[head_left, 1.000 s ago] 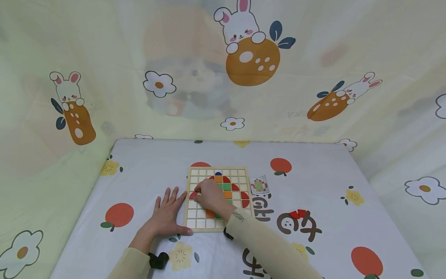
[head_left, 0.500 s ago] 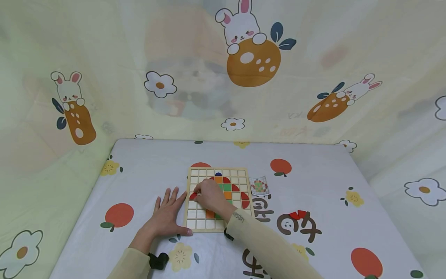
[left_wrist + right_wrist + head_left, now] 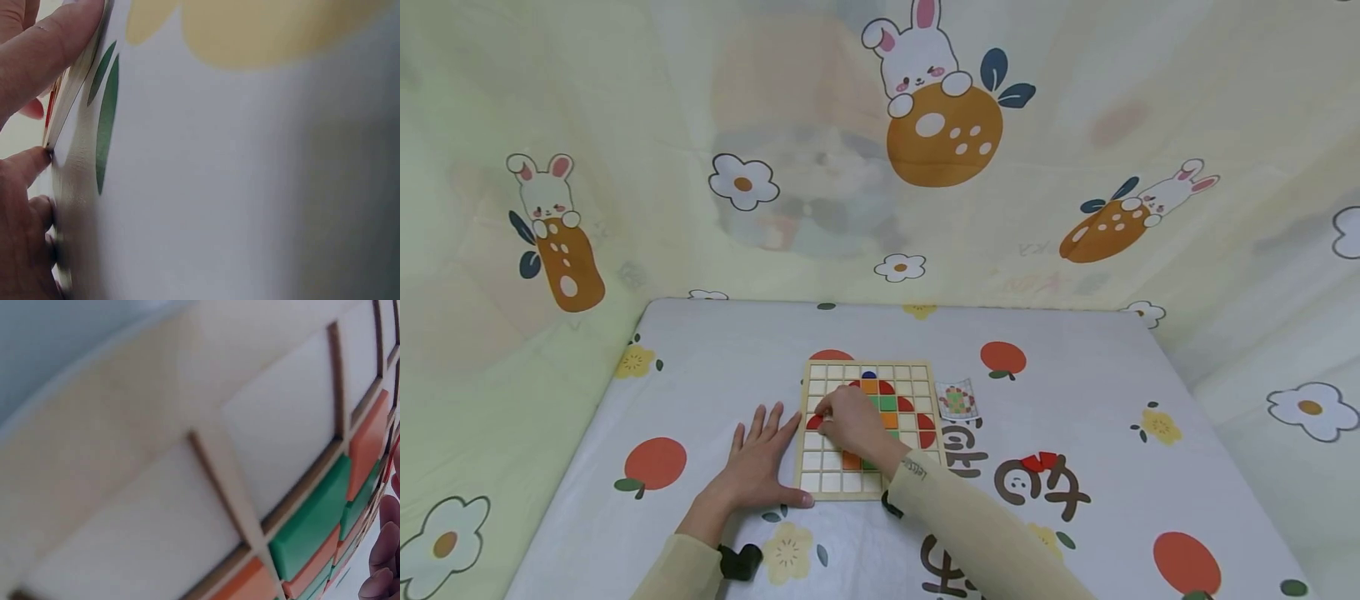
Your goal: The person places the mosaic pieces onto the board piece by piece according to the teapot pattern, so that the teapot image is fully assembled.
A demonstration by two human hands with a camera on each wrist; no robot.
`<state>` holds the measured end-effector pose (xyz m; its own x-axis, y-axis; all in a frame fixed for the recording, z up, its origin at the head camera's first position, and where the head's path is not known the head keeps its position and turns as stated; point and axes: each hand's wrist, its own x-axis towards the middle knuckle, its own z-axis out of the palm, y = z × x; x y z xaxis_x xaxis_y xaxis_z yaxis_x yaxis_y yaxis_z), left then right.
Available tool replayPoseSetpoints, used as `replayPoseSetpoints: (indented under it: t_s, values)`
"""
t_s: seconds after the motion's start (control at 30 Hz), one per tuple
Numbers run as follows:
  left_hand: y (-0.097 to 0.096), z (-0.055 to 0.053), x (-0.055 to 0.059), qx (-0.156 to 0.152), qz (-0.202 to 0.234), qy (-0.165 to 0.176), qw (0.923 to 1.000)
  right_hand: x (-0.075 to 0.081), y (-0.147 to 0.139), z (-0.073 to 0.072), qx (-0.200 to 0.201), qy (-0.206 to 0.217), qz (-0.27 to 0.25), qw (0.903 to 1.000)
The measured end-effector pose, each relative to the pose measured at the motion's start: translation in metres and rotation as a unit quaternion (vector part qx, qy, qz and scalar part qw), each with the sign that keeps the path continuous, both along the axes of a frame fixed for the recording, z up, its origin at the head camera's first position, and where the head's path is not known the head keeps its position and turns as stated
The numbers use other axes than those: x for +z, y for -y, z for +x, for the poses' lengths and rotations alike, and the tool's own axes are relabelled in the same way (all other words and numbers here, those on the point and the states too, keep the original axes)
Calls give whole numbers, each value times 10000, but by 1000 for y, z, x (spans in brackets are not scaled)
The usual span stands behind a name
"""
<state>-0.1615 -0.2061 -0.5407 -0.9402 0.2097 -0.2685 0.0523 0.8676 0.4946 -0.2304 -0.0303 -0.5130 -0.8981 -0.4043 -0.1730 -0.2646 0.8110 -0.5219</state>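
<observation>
A square wooden grid board (image 3: pixel 831 481) lies on the cloth, with red, orange, green and blue tiles in several of its cells. My left hand (image 3: pixel 760 467) rests flat with spread fingers along the board's left edge, its thumb at the near corner. In the left wrist view, fingertips touch the board's side. My right hand (image 3: pixel 857 423) reaches over the board from the right, thumb and index pinching at a round-edged red tile (image 3: pixel 814 422) in the leftmost column. The hand hides part of the tile pattern. In the right wrist view, a green tile (image 3: pixel 312 519) sits among orange ones.
A small picture card (image 3: pixel 957 401) with a coloured grid pattern lies by the board's right edge. Farther right, a small red bow-like shape (image 3: pixel 1040 461) shows on the printed cloth (image 3: pixel 1097 358). Behind the table hangs a patterned curtain (image 3: pixel 820 283).
</observation>
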Motion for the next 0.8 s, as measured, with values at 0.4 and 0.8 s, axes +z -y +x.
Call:
replayPoseSetpoints:
  t_s: [0.4, 0.8]
  values:
    - [-1, 0, -1, 2, -54, 59, 10000, 15, -35, -1, -62, 391, -874, 9954]
    - [-1, 0, -1, 5, -49, 17, 10000, 20, -171, 13, -1162, 46, -1102, 9871]
